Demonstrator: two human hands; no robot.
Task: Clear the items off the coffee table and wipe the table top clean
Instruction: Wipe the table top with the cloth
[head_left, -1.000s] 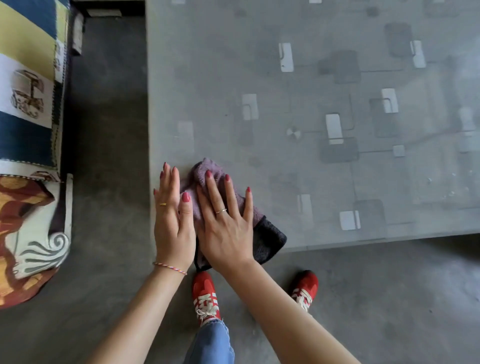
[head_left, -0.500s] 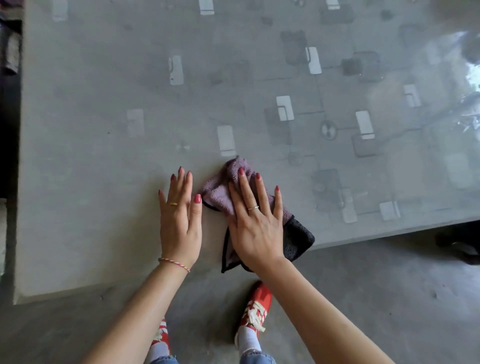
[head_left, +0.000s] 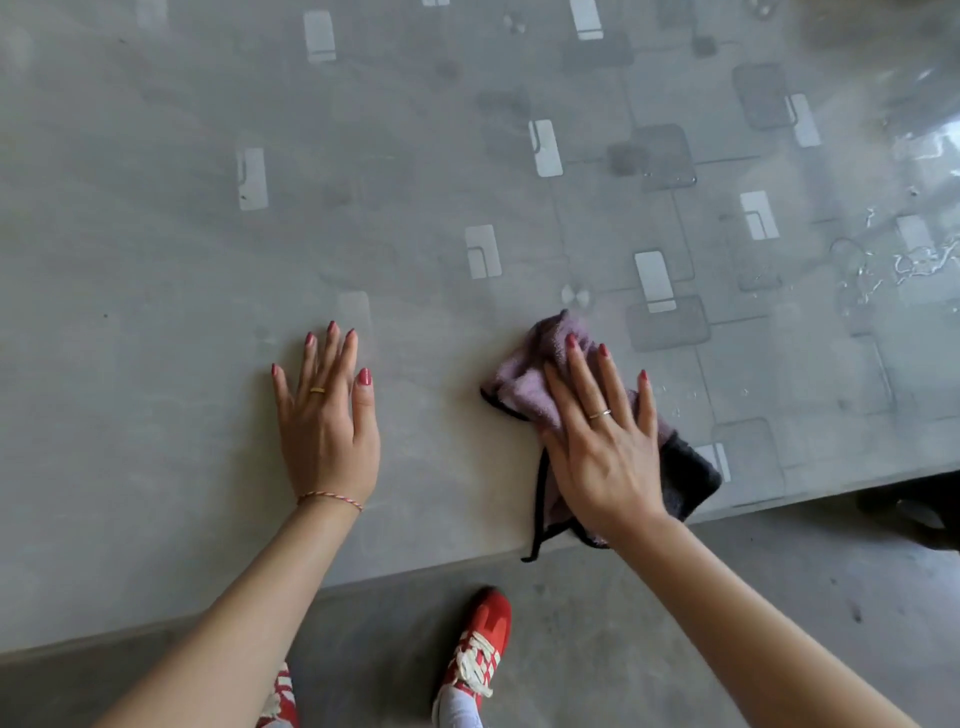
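Note:
A grey coffee table top (head_left: 156, 260) with a pattern of pale and dark rectangles fills most of the head view. My right hand (head_left: 605, 441) lies flat, fingers spread, pressing a crumpled purple cloth with black trim (head_left: 524, 387) onto the table near its front edge. Part of the cloth hangs over that edge. My left hand (head_left: 327, 431) rests flat on the bare table top to the left of the cloth, a hand's width away, holding nothing.
Water streaks and droplets (head_left: 904, 265) glisten on the table at the far right. The table's front edge (head_left: 415, 571) runs just before my red shoes (head_left: 480, 644) on the grey floor. A dark object (head_left: 914, 514) lies on the floor at right.
My right hand has slid the cloth to the right along the front edge, away from my left hand. The view has shifted right; the sofa at the left is out of sight.

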